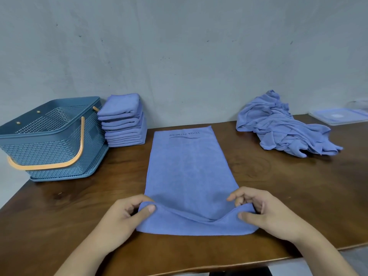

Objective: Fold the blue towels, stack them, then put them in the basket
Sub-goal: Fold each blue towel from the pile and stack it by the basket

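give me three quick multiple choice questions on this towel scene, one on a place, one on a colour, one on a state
1. Where is the stack of folded towels?
A) beside the basket, against the wall
B) inside the basket
C) on the floor

2. What colour is the basket's handle?
A) white
B) orange
C) black

3. How is the spread towel held?
A) by neither hand
B) by one hand only
C) the left hand and right hand both pinch its near end

Answers:
1 A, the stack stands on the table just right of the basket.
2 B, the handle is orange against the blue basket.
3 C, each hand pinches a raised fold at the near end.
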